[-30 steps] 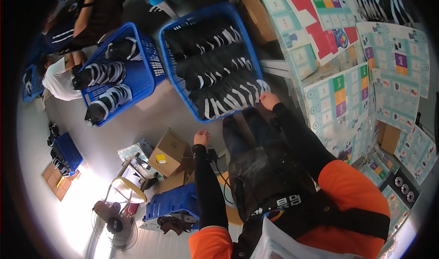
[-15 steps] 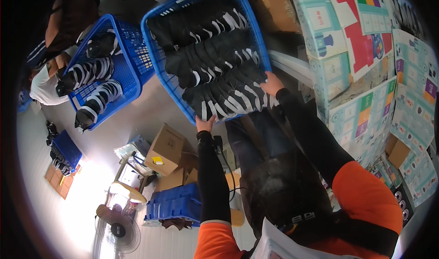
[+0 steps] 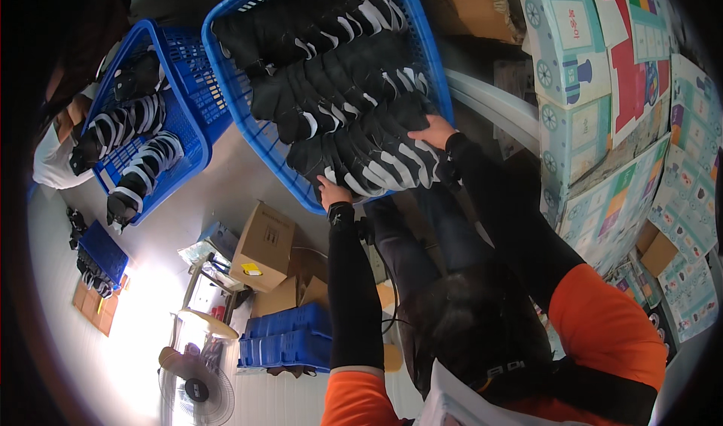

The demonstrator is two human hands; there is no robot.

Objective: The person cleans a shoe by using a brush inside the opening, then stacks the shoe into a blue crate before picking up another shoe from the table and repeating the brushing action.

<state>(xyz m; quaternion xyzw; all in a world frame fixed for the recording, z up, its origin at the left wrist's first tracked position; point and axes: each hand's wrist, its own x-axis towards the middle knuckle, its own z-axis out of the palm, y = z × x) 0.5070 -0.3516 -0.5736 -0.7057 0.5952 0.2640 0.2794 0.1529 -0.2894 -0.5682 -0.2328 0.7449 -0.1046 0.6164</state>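
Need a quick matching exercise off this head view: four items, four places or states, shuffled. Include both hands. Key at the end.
Column 1
1. Yellow label
2. Right hand
3. Fan
4. Left hand

Column 2
A. At the left end of the nearest row of black-and-white pieces, in the blue basket that both hands reach into
B. Has a round guard
C. On the side of a cardboard box
D. At the right end of that same row

Pairs: 1-C, 2-D, 3-B, 4-A
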